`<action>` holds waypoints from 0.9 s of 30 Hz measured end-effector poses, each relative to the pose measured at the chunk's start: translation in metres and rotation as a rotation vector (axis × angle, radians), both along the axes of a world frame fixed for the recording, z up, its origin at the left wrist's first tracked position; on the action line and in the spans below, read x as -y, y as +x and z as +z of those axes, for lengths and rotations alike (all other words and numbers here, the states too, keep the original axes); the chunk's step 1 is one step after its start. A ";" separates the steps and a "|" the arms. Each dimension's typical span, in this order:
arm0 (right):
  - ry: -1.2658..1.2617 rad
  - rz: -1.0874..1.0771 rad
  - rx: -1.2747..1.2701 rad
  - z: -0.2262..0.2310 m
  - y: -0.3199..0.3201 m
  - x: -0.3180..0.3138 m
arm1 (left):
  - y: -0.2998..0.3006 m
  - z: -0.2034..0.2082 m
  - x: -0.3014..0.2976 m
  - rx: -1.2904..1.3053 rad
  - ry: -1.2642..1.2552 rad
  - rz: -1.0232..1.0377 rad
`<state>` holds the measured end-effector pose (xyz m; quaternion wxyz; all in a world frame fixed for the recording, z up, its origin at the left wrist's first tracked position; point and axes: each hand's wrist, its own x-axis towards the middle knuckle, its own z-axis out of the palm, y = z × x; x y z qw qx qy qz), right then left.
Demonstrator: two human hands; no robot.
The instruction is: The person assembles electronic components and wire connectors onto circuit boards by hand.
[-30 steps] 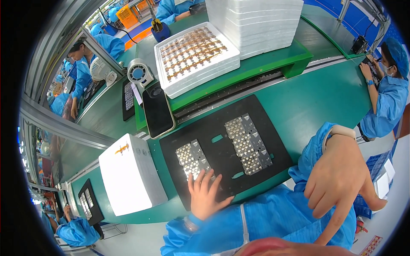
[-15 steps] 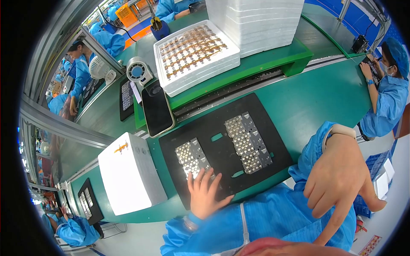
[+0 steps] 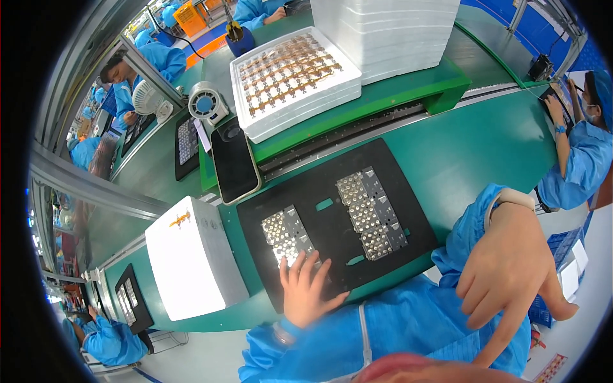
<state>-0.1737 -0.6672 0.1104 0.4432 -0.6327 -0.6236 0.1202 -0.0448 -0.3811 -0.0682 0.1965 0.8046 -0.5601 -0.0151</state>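
Observation:
My left hand (image 3: 305, 295) lies with its fingers spread on the near end of a silver-and-grey panel of small round metal parts (image 3: 280, 235), partly covering it. The panel sits on a black mat (image 3: 322, 233) with green-showing slots. A longer, similar panel (image 3: 367, 217) rests on the same mat to the right, apart from both hands. My right hand (image 3: 507, 268) is raised off the bench at the lower right, close to my face. Its index finger stretches downward and its thumb sticks out, while the other fingers are bent. Nothing shows in it.
A white foam block or stack (image 3: 191, 262) stands left of the mat. Behind are a phone (image 3: 235, 163), a small fan (image 3: 207, 104) and a foam tray (image 3: 297, 80) of orange-brown parts on a green shelf. Tall foam stacks (image 3: 389, 41) stand beside it. Co-workers sit left, right and behind.
My hands and the panels stay nearly in place. The co-worker on the right has shifted slightly, and the one at the upper left has raised a hand from lower down.

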 end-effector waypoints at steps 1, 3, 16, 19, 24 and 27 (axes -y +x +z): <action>0.013 -0.018 0.005 0.000 0.000 0.000 | -0.001 0.000 0.000 -0.010 0.002 -0.001; 0.009 -0.027 -0.015 0.003 0.001 -0.002 | 0.000 0.000 0.000 -0.010 -0.001 -0.004; -0.049 0.071 -0.019 0.000 0.009 -0.011 | 0.001 0.002 0.001 -0.051 -0.001 -0.001; -0.015 0.069 -0.021 0.003 0.004 -0.006 | 0.001 0.002 0.000 -0.055 -0.017 -0.011; -0.017 0.064 -0.114 -0.002 0.009 -0.021 | 0.001 0.012 -0.010 -0.043 -0.071 0.020; -0.004 0.048 -0.126 -0.001 0.012 -0.022 | 0.014 0.040 -0.018 -0.004 -0.254 -0.101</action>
